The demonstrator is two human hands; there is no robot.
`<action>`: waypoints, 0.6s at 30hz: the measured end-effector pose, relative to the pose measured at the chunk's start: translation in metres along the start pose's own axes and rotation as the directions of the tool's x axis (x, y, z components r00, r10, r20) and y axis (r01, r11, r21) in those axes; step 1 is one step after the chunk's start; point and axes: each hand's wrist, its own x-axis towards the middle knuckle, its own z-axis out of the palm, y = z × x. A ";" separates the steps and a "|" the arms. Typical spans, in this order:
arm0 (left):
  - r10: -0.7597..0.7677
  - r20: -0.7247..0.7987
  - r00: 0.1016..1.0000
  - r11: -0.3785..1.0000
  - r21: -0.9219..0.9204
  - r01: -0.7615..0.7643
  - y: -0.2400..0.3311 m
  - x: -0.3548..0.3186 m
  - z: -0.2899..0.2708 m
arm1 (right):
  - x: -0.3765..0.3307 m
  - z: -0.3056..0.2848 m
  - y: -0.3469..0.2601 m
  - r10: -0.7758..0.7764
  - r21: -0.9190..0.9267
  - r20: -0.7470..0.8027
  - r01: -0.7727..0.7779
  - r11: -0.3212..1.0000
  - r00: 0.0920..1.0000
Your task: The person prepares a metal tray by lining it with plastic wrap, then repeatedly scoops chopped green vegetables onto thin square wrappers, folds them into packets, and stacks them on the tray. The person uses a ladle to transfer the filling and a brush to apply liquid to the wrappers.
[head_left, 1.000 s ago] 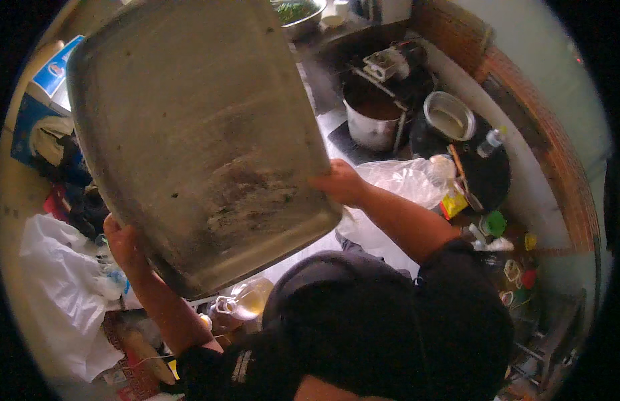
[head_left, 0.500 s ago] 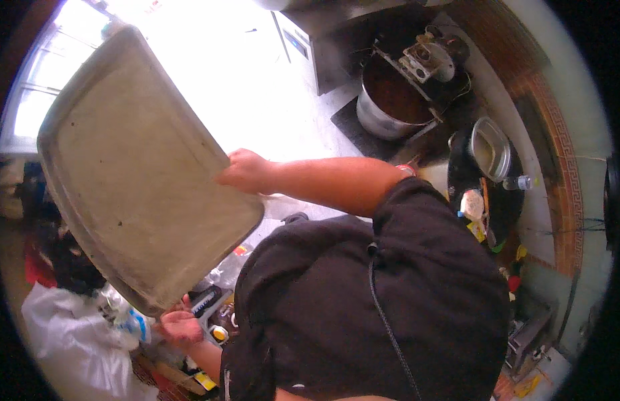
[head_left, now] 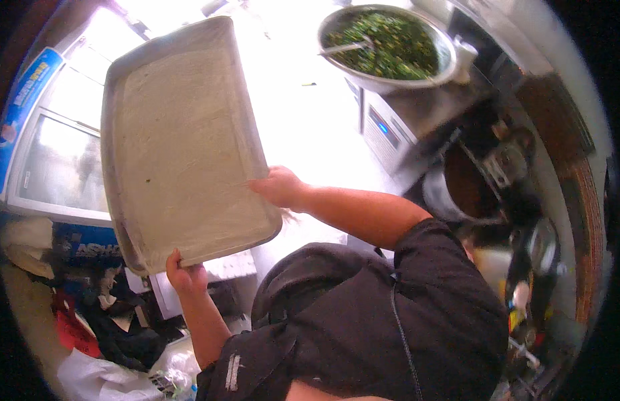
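Observation:
A large rectangular tray (head_left: 189, 144) with raised, rounded rims is held up before me at a tilt, its pale, flour-coloured face turned toward me. My left hand (head_left: 188, 275) is closed on the near rim, with its thumb over the edge and its other fingers partly hidden behind. On the right rim, close to the near corner, my right hand (head_left: 281, 188) grips the tray too; the fingers behind it are out of sight. A few dark specks mark the tray's surface.
Beyond the tray lies a glaring white surface (head_left: 293, 113). At the far right stands a big metal bowl (head_left: 450, 53) of chopped greens with a utensil handle in it. A blurred machine with a metal pot (head_left: 440, 190) is nearer right. Left are a glass-fronted cabinet (head_left: 59, 167) and plastic bags (head_left: 102, 377).
The tray has swung to the right and stands more upright in view, with both hands still on it. My view has turned, bringing the bowl of greens and the cabinet into sight.

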 end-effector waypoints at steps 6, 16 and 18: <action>0.129 -0.007 0.992 0.992 -0.010 -0.129 0.031 0.152 0.088 | 0.163 -0.056 -0.068 0.025 0.146 0.004 -0.025 0.989 1.000; -0.070 0.004 0.998 0.997 0.010 0.070 0.040 0.436 0.170 | 0.430 -0.137 -0.112 0.127 0.103 0.064 -0.133 0.986 0.990; -0.132 0.029 0.991 0.988 -0.070 0.134 0.029 0.522 0.192 | 0.491 -0.161 -0.117 0.140 0.180 -0.004 -0.137 0.974 0.990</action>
